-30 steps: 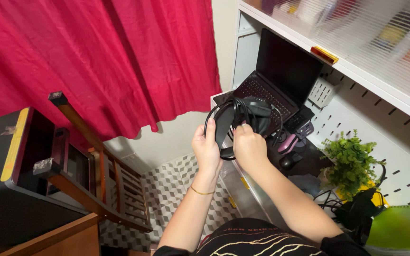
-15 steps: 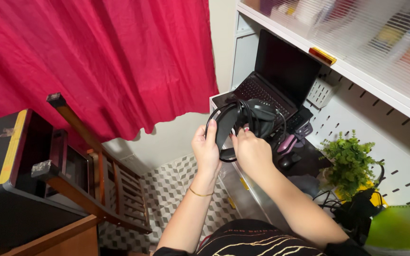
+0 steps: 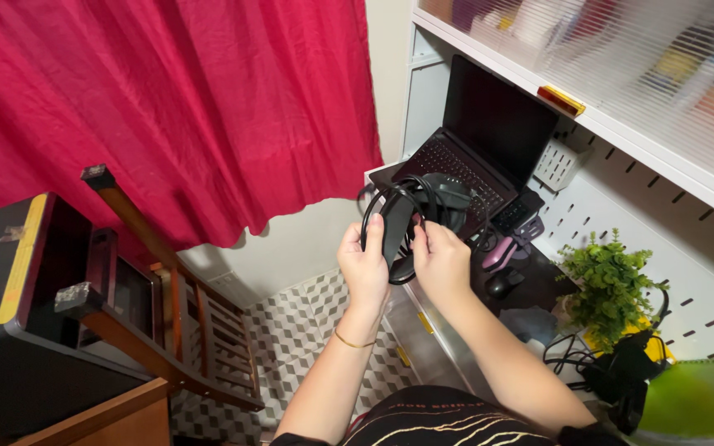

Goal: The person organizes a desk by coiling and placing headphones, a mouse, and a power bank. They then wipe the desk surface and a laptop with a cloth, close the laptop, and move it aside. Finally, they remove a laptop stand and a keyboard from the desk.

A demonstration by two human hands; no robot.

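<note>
Both hands, left hand and right hand, now grip the black headset lower and nearer; its cable stays looped, left of the laptop.

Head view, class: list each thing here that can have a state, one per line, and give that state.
Headset: held up off the desk, its cable looped around it.
Left hand: closed on the headset's band.
Right hand: gripping the headset and cable.
Laptop: lid open, screen dark.
Red curtain: hanging drawn.
Wooden chair: tilted, leaning.
Potted plant: upright on the desk.
</note>
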